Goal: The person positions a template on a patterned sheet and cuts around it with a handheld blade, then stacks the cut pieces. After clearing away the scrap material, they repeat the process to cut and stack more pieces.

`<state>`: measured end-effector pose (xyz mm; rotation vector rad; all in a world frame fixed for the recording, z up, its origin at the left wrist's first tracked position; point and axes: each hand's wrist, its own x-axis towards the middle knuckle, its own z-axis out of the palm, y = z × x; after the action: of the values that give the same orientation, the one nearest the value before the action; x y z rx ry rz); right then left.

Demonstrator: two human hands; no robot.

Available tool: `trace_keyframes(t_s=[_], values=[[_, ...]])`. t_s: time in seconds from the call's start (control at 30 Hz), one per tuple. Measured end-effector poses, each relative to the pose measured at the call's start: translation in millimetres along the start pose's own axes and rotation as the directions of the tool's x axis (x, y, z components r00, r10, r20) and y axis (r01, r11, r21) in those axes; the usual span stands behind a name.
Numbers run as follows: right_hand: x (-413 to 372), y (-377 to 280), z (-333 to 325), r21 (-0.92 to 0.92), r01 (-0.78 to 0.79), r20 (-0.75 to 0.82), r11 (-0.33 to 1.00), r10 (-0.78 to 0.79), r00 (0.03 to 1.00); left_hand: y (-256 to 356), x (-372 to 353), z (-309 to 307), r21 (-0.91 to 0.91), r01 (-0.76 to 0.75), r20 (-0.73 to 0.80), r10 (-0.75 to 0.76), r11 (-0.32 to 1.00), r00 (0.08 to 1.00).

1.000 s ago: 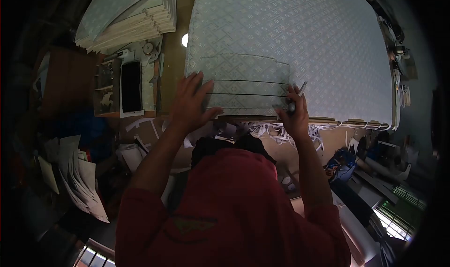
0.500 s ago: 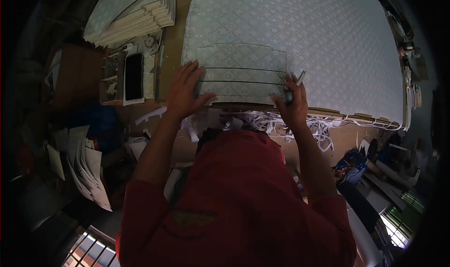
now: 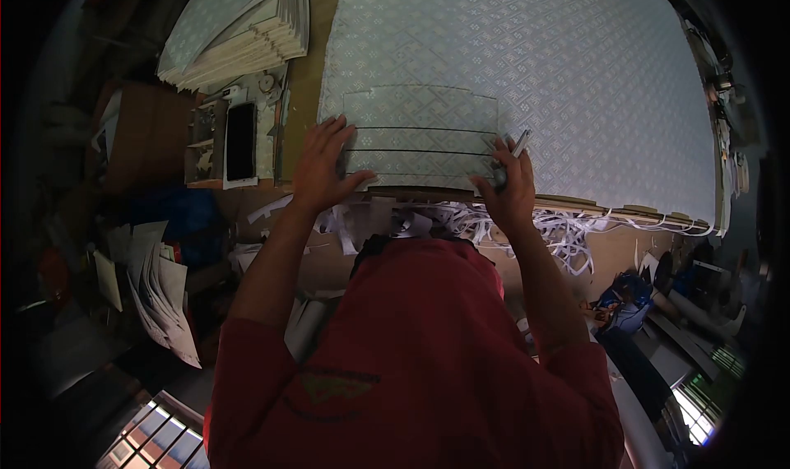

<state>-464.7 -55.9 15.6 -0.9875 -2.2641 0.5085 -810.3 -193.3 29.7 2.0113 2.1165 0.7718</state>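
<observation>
Head view shows a see-through, dark-lined sheet [image 3: 420, 140], left hand [image 3: 323, 166] spread, right hand [image 3: 513, 185] gripping a silvery tool [image 3: 521, 143].

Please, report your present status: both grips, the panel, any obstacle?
Left grip on lined panel, left end. Right grip at right end, holding slim metallic tool. Panel flat on patterned sheet; nothing seen lying across its middle.

Clear black-lined template [image 3: 420, 140], flat on patterned sheet [image 3: 535, 58], slim tool [image 3: 521, 143] tilted

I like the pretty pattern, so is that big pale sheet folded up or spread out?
Spread out: the big pale sheet lies flat beyond the right hand, pattern showing, no fold in view.
</observation>
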Motion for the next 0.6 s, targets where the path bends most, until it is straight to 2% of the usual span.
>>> trace_keyframes(t_s=[0.3,0.6], values=[[-6.2,-6.0,-6.0,-0.066,0.042,0.038,0.997,-0.039,0.999,-0.7,-3.2,-1.9,-0.019,0.000,0.019,0.001,1.000,1.000],[-7.8,-3.2,-6.3,-0.021,0.054,0.007,0.998,-0.054,0.999,-7.2,-6.1,0.2,-0.043,-0.057,-0.010,0.057,0.997,0.998]])
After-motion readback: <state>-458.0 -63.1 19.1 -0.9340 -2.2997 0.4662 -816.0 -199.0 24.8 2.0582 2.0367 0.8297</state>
